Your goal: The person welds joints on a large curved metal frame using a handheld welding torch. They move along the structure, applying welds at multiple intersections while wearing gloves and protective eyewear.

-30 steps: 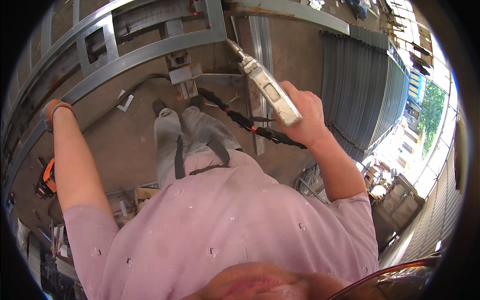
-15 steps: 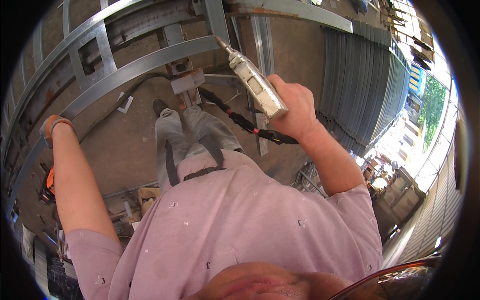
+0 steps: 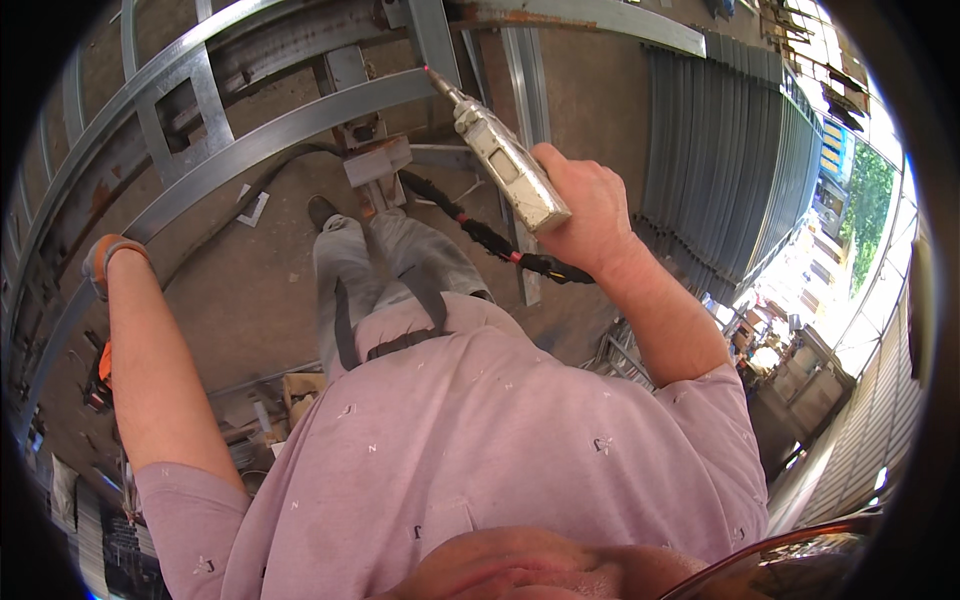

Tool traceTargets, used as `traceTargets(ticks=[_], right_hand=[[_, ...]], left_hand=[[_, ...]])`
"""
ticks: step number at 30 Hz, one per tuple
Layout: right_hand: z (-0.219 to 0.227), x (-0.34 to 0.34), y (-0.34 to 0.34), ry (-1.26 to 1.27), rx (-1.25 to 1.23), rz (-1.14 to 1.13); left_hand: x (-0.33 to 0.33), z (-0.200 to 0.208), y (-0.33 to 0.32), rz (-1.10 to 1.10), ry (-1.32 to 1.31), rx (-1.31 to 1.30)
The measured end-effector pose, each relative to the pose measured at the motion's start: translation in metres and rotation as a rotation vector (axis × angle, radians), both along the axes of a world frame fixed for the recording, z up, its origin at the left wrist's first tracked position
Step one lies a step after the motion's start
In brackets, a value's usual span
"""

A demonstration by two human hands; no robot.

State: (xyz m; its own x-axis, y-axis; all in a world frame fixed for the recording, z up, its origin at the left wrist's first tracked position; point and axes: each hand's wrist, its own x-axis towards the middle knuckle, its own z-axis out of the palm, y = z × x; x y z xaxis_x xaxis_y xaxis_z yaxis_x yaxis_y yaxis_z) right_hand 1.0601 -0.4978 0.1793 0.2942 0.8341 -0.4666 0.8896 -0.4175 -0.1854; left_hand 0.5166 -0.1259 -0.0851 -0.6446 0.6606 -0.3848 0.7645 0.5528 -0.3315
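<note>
My right hand (image 3: 585, 205) is bare and closed around a silver, box-bodied handheld welding gun (image 3: 512, 175). Its narrow nozzle points up and left, with a small red spot of light at the tip. That tip is at the joint where a bright steel upright (image 3: 432, 45) meets a curved-looking rail of the steel frame (image 3: 290, 128). From below the gun's grip runs a black-wrapped cable (image 3: 490, 240) with red bands. At far left my left hand (image 3: 112, 262), in an orange and grey glove, is curled over the frame's near rail; most of its fingers are hidden.
Long grey steel profiles (image 3: 715, 165) are stacked at the right. A dark hose (image 3: 265, 180) crosses the floor beneath the frame. Something orange and black (image 3: 103, 365) lies below my left forearm. Near my legs is a cardboard box (image 3: 303, 390).
The welding gun's nozzle has shifted slightly up and left, and a red spot now shows at its tip. My left hand stays at the rail.
</note>
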Motion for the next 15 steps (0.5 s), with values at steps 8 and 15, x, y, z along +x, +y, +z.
traceTargets(ticks=[8,15], right_hand=[[0.001,-0.002,0.001,0.014,0.021,0.001],[0.001,-0.006,0.002,-0.013,-0.010,-0.029]], left_hand=[[0.001,-0.012,0.001,-0.208,0.243,-0.138],[0.040,0.031,-0.011,-0.623,0.393,-0.475]])
